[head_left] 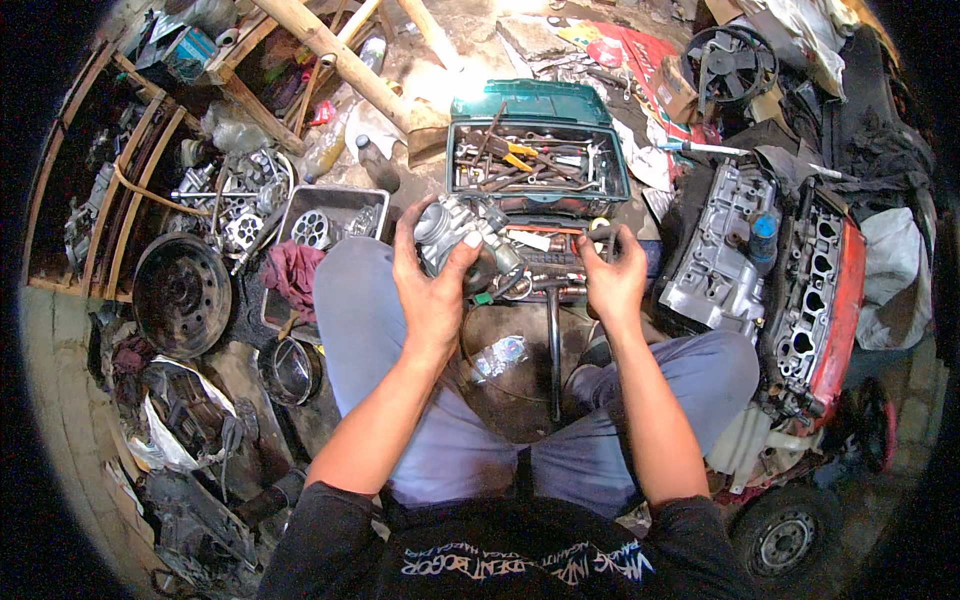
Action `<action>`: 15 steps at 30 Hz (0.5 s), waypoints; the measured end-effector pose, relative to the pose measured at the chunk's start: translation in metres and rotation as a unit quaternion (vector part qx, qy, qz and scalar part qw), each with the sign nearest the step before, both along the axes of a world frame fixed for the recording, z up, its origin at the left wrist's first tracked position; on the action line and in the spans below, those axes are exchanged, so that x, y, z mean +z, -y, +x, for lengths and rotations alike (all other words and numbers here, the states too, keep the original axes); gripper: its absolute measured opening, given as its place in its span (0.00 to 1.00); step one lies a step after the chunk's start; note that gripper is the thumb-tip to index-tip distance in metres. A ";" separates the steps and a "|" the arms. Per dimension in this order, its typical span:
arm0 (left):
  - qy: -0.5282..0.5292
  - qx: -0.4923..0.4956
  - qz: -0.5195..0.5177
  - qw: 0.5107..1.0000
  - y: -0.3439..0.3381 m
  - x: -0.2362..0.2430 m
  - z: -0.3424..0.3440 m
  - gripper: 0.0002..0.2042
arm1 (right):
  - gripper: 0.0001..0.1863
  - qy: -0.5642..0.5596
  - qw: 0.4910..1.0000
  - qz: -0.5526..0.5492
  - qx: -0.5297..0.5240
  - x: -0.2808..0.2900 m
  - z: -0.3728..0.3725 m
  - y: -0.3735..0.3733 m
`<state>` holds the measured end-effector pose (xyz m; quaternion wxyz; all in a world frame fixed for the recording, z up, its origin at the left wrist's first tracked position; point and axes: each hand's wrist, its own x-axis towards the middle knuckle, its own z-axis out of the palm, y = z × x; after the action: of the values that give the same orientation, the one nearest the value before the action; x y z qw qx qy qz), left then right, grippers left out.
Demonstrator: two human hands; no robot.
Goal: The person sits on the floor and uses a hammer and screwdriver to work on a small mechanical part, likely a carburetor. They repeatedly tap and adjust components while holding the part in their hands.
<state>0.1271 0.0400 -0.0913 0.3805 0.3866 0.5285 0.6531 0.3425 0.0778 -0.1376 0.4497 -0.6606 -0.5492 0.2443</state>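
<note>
In front of me, my left hand (432,290) is closed round a silver metal throttle body (462,232), thumb on its near side. A green connector (483,298) hangs below it. My right hand (617,278), apart from the throttle body, pinches a small dark piece (602,236) whose kind I cannot make out. Beyond both hands lies an open green toolbox (610,130), full of wrenches, pliers and other hand tools. Between my legs a long dark metal bar (554,350) points toward me.
On the right are a cylinder head (715,255) and a red-edged engine part (825,300). A metal tray (345,200) with parts, a maroon rag (294,278) and a black wheel rim (182,295) stand left. A wooden rack (110,180) holds more parts. A tyred wheel (785,540) lies lower right.
</note>
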 end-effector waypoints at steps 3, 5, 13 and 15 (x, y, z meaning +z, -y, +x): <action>0.100 -0.042 -0.088 0.990 -0.006 -0.011 0.000 0.28 | 0.11 0.112 0.993 0.009 0.017 -0.122 0.029 -0.011; 0.115 -0.065 -0.132 0.982 -0.010 -0.009 0.000 0.28 | 0.12 -0.022 0.993 -0.115 -0.023 -0.201 0.045 0.007; 0.175 -0.054 -0.210 0.960 -0.016 -0.020 -0.016 0.30 | 0.13 0.041 0.936 -0.347 0.031 -0.298 0.005 0.083; 0.224 -0.038 -0.208 0.951 -0.014 -0.015 -0.021 0.29 | 0.15 0.092 0.917 -0.385 0.054 -0.264 -0.013 0.067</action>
<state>0.1056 0.0539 -0.1060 0.5855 0.1625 0.5386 0.5837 0.3295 0.0103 -0.4012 0.0941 -0.7718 -0.4861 0.3991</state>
